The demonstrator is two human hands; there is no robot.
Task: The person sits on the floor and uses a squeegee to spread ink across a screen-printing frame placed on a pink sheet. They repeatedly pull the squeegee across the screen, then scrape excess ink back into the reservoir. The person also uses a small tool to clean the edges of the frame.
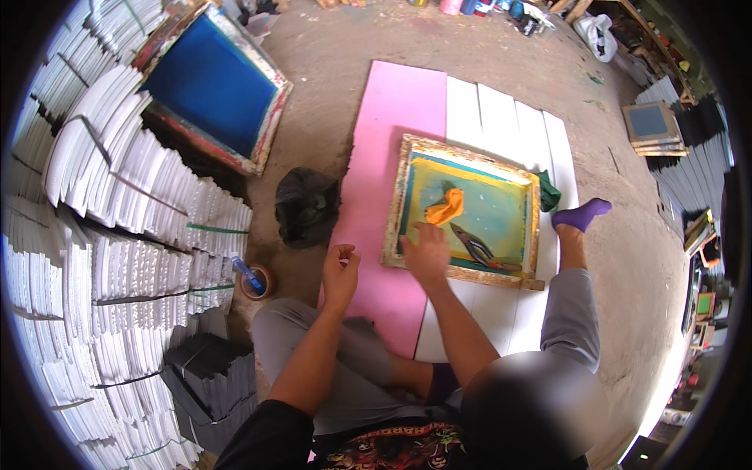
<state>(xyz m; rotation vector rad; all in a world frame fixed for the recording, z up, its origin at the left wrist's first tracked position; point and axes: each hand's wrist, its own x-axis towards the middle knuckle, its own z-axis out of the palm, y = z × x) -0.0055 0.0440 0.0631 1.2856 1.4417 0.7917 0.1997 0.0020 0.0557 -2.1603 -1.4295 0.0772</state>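
Observation:
A wooden screen-printing frame [397,205] with paint-stained rails and a green-yellow mesh lies in front of me. My right hand [428,252] is over its near left part, fingers apart and holding nothing, with the fingertips close to a crumpled orange cloth [446,207]. Pliers [473,244] with dark handles rest on the mesh, right of that hand. My left hand [341,274] hovers left of the frame above a pink sheet [376,160]. Its fingers are curled in; whether something small sits between them is hidden.
White panels [489,110] lie under the frame beside the pink sheet. A green cloth [549,192] touches the frame's right side, near my purple-socked foot [581,215]. At left are a black bag [305,207], a tape roll [256,282], bundled white stacks [133,180] and a blue screen [211,86].

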